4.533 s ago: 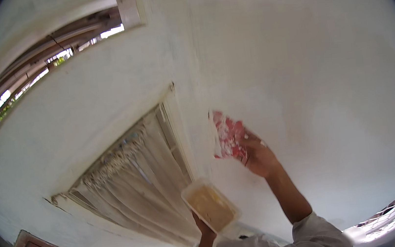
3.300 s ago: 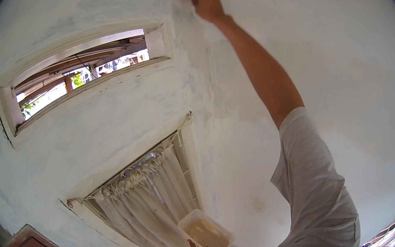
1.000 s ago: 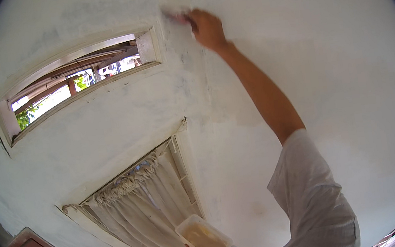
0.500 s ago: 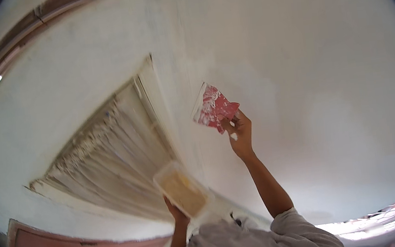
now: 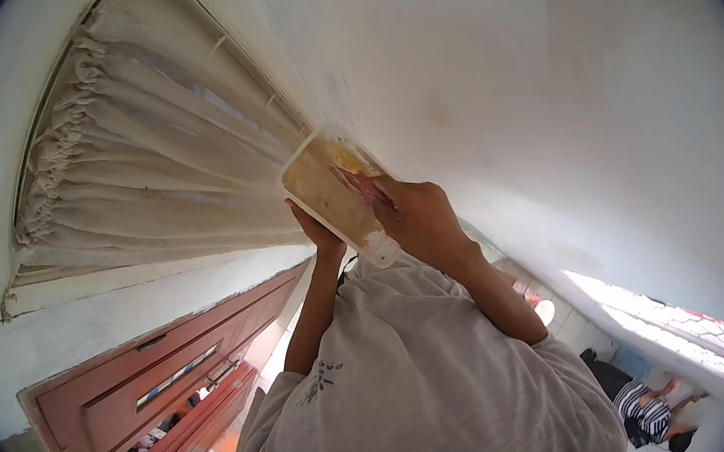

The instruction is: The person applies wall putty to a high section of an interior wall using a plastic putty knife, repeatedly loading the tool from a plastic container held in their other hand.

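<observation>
Far left, top: pale gathered curtain (image 5: pixel 136 154), hung across a window opening, folds fanning toward the centre. Below it: reddish-brown panelled door (image 5: pixel 110 419), seen at a steep slant.

Left of centre: left hand (image 5: pixel 321 234), bare, gripping the side of a tub from below; thumb laid along the outer wall near the rim, remaining fingers hidden beneath. Cannot tell how far spread.

Centre: rectangular translucent tub (image 5: pixel 335 226), tilted, long side slanting down to the right, held in front of the chest. Inside: tan paste (image 5: pixel 315 176), a yellow patch toward the far end, whitish lumps at the near end. Over the opening: red scraper (image 5: pixel 359 183), whitish smears on its face, leading edge down at the paste; exact contact hard to tell.

Below centre: grey shirt (image 5: pixel 406 365), worn.

Right of centre: right hand (image 5: pixel 419 214), clenched on the scraper, fingers bent close together, partly hidden from above.

Beyond: smooth off-white wall (image 5: pixel 506 73).

Lower right: another person (image 5: pixel 649 412) in a striped top, well apart.
</observation>
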A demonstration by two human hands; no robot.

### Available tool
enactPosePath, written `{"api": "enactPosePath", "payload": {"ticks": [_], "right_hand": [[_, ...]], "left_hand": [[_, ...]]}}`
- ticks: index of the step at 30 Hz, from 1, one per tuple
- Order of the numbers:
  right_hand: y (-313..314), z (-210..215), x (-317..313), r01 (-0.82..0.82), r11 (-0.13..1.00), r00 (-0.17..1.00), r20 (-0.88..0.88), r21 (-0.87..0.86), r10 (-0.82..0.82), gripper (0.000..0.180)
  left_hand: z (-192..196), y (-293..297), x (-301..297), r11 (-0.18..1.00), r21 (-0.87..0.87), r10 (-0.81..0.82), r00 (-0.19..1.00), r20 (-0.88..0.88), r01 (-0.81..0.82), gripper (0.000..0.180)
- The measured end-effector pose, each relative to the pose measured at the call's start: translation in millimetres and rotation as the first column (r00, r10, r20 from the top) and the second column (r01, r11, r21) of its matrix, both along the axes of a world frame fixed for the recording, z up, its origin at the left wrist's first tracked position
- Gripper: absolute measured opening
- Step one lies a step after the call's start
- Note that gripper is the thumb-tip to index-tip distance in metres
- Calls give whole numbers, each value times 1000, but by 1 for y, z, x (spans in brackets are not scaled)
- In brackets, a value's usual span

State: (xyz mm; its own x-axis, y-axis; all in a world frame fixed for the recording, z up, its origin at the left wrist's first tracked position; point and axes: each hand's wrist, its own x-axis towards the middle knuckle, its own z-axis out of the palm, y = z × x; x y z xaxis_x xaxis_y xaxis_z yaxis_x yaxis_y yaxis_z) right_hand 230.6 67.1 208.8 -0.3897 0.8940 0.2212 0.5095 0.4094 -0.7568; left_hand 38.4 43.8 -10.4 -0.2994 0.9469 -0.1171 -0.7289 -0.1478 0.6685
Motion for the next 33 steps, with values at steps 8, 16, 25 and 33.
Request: {"api": "enactPosePath", "payload": {"ticks": [8,16,25,33], "right_hand": [[8,-44,-25,9,1000,991,131,11,-10,17],[-8,-8,-30,-27,987,996,80,-161,40,28],[-12,-24,-42,-86,977,994,50,-195,97,37],[-8,-46,-44,-119,959,992,-79,-258,102,31]], "left_hand": [[38,-2,23,1000,-3,1,1000,-19,-1,73],[-40,-26,-4,995,75,-76,961,265,58,73],[-95,-38,-18,985,161,-131,876,464,62,73],[-69,-36,-30,991,30,-127,990,-68,129,76]]}}
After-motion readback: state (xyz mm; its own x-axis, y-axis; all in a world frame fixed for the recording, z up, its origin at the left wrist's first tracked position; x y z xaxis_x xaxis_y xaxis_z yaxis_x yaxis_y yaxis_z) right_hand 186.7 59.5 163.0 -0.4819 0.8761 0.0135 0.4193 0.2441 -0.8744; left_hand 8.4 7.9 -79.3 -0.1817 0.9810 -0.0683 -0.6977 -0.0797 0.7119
